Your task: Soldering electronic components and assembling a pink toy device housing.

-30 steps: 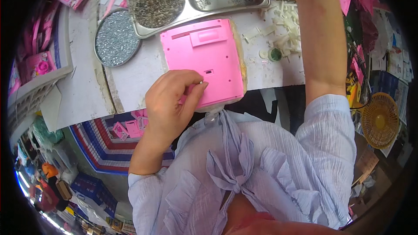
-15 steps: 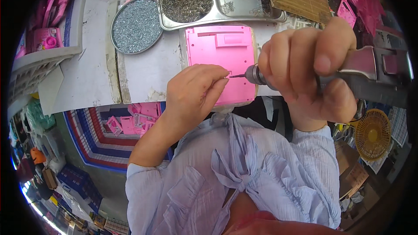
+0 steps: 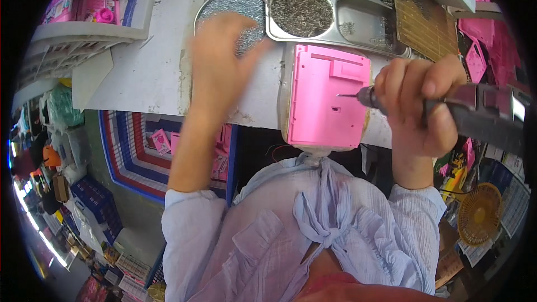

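My right hand is closed around a dark electric screwdriver. Its thin bit points left, over the middle of a pink plastic panel. The panel has a raised block, small holes and a little rectangular slot, and rests on a pale block at the table's front edge. My left hand, smeared by motion, reaches over a round dish of small silver screws. Its thumb and forefinger are apart, with nothing visible between them; the other fingertips are hard to make out.
Behind the panel, a steel compartment tray holds many small metal parts, with a brown ribbed board at its right. A grey crate with pink parts stands far left. Below the table edge sits a blue-rimmed basket of pink pieces.
My left hand has left the screwdriver tip at the panel and moved left and away to the screw dish. The screwdriver stays in my right hand. The view has shifted, moving the table rightward.
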### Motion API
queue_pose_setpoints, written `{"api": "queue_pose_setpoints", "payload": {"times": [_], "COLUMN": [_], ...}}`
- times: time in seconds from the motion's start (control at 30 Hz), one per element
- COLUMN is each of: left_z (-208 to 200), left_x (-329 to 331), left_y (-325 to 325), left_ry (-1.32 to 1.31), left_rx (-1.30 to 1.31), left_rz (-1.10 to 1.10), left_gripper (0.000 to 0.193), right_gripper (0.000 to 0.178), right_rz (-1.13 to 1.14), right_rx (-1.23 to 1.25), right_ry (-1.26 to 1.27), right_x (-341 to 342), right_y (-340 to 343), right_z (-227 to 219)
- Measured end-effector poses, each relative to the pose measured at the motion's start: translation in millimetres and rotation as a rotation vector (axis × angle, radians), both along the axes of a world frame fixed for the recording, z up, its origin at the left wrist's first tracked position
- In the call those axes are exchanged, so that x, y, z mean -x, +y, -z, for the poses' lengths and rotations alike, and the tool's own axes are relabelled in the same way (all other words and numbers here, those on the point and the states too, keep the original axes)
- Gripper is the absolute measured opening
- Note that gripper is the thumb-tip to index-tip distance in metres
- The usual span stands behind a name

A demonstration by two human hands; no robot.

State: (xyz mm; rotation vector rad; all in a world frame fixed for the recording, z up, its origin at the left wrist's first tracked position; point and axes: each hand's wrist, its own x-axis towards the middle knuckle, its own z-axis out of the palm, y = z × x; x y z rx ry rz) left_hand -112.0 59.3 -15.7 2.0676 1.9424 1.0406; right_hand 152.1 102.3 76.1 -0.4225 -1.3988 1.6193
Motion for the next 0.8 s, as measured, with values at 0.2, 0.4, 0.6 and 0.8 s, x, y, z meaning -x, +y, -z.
{"api": "queue_pose_setpoints", "payload": {"times": [0.2,0.4,0.6,0.8], "left_z": [13,24,21,-8], "left_x": [45,51,76,44], "left_y": [20,41,55,31], "left_ry": [0.219,0.362,0.407,-0.042], "left_rx": [0.062,-0.049,0.064,0.021], "left_rz": [-0.12,-0.122,-0.034,0.057], "left_gripper": [0.02,0.014,0.02,0.011], "right_gripper": [0.025,0.029,0.028,0.026], "right_rz": [-0.03,-0.021,0.127,-0.02], "right_rx": [-0.054,-0.063,0.063,0.013], "right_ry": [0.043,0.038,-0.031,0.103], "right_x": [-15,-38,-50,-73], "right_y": [9,-6,-38,-58], "right_z": [6,1,-5,12]}}
